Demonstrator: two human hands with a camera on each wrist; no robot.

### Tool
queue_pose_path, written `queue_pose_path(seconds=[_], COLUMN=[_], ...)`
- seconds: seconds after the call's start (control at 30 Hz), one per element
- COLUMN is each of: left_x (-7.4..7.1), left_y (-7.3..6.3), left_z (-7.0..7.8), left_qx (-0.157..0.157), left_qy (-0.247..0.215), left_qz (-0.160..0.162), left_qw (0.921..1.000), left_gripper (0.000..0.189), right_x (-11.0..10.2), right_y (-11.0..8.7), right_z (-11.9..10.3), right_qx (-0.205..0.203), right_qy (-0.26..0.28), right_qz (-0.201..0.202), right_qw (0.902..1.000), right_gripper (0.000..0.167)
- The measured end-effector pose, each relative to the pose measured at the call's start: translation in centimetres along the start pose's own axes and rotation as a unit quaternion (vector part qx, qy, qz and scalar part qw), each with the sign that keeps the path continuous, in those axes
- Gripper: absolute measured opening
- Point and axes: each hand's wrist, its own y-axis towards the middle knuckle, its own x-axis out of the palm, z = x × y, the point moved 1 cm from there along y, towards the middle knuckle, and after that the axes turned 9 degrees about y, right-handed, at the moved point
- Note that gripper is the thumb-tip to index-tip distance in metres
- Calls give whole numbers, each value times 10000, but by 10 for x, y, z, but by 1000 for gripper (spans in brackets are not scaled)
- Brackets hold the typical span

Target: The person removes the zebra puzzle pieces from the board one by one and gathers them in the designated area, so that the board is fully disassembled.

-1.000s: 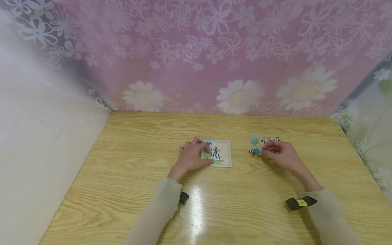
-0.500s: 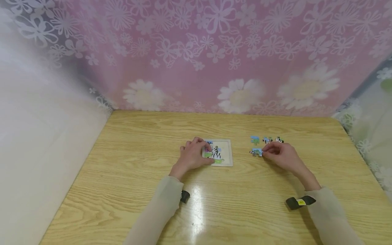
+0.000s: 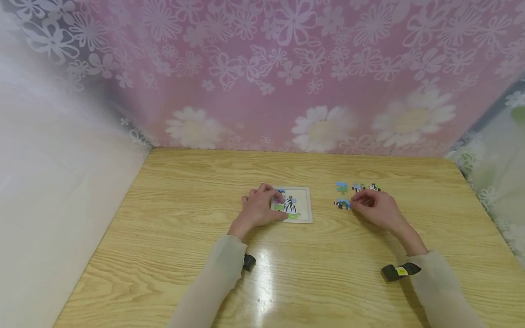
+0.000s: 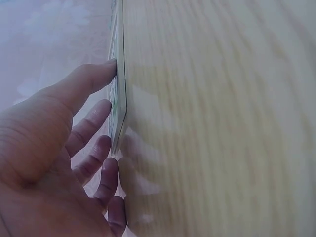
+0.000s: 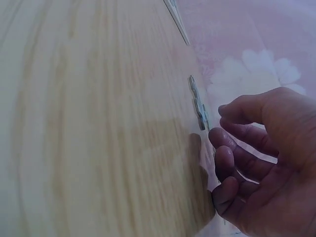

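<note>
My left hand (image 3: 257,207) rests on the left part of a small square puzzle board (image 3: 304,198), its thumb at the near edge. Zebra-striped and green puzzle pieces (image 3: 290,207) sit in the board; the hand hides some of them. In the left wrist view the thumb and fingers are spread along the board's side (image 4: 122,98). My right hand (image 3: 379,209) has loosely bent fingers, with thumb and forefinger tips right at a blue puzzle piece (image 3: 342,204). That piece (image 5: 198,106) lies flat on the table in the right wrist view, beside the fingertips.
Behind the right hand lie a blue-green loose piece (image 3: 342,187), a striped piece (image 3: 358,187) and a black-and-white piece (image 3: 374,187). The wooden table (image 3: 184,182) ends at a pink flowered curtain (image 3: 254,100). A white wall (image 3: 57,182) stands at the left.
My right hand has shifted slightly toward me, uncovering more of the black-and-white piece. The blue piece at its fingertips has moved a little. My left hand stays on the board.
</note>
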Motion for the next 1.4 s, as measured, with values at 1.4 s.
queue_pose_path(seconds=[1.4], left_x=[-1], left_y=[1], left_z=[0], left_qx=[5], left_qy=[-2], left_qz=[-7], left_qw=[10000], left_gripper=[34], right_x=[85], right_y=[47], right_z=[-80], right_qx=[-1074], right_qy=[335], right_qz=[-882], right_qw=[9897], right_gripper=[18])
